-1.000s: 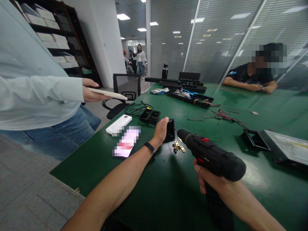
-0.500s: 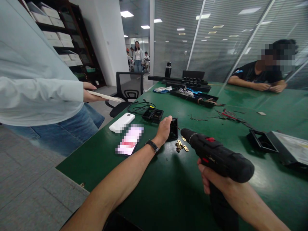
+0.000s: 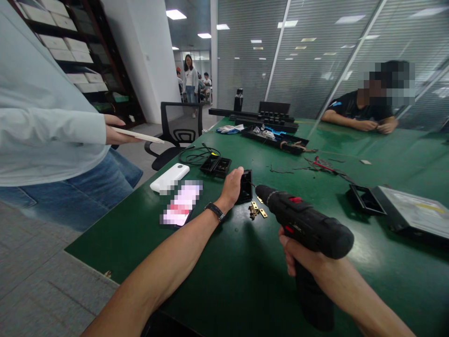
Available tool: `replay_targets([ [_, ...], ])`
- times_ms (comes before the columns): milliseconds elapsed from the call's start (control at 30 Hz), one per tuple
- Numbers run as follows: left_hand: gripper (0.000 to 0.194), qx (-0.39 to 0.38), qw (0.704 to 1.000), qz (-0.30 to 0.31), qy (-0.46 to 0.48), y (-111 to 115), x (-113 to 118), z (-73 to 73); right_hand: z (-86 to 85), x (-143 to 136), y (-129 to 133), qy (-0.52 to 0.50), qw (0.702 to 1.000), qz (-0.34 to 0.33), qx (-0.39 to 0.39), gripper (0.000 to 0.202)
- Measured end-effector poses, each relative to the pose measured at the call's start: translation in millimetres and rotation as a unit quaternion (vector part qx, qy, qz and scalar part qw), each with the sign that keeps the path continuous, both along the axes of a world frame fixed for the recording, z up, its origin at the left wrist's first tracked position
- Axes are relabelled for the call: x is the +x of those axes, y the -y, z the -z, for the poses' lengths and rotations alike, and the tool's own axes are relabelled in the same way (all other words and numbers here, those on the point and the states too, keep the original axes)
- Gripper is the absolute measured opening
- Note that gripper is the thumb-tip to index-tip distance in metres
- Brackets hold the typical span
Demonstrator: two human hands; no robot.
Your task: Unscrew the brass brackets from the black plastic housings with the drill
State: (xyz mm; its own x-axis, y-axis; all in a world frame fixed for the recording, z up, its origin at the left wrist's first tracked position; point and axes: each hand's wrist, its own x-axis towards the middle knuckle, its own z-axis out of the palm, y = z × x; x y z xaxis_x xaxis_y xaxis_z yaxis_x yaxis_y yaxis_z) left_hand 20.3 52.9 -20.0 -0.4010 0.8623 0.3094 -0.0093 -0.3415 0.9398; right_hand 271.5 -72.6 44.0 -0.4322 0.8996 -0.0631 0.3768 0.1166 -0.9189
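Note:
In my right hand (image 3: 298, 250) is a black cordless drill (image 3: 305, 220), held by its grip with the chuck facing left. Its thin bit reaches toward the open side of a small black box (image 3: 246, 187) that stands on edge. My left hand (image 3: 231, 187), with a dark wristband, is closed around the back of that box; most of its fingers are hidden. Whether the bit touches the box I cannot tell. Several small brass plates (image 3: 257, 209) with holes lie on the table just below the box.
On the green table (image 3: 210, 276) lie a lit phone (image 3: 182, 203), a white power bank (image 3: 170, 178), black boxes (image 3: 215, 166) and a cable (image 3: 196, 154). A black frame (image 3: 365, 200) lies right; a tool tray (image 3: 275, 139) is farther back. A person holding a flat board (image 3: 136, 135) stands left; another sits across.
The whole view has shifted slightly, so everything appears a little farther left. Both hands keep their hold, and the drill stays pointed at the box.

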Motion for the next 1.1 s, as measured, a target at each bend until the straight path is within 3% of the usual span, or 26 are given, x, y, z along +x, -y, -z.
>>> replay_targets([
  [633,0.045,-0.027,0.999,0.013,0.040,0,4,-2.3,0.2,0,-2,-0.002,1.000,0.003,-0.004,0.022],
  [1100,0.040,-0.001,1.000,0.006,0.007,1,3,-4.7,13.4,1,-5,-0.016,0.999,0.027,-0.025,0.042],
])
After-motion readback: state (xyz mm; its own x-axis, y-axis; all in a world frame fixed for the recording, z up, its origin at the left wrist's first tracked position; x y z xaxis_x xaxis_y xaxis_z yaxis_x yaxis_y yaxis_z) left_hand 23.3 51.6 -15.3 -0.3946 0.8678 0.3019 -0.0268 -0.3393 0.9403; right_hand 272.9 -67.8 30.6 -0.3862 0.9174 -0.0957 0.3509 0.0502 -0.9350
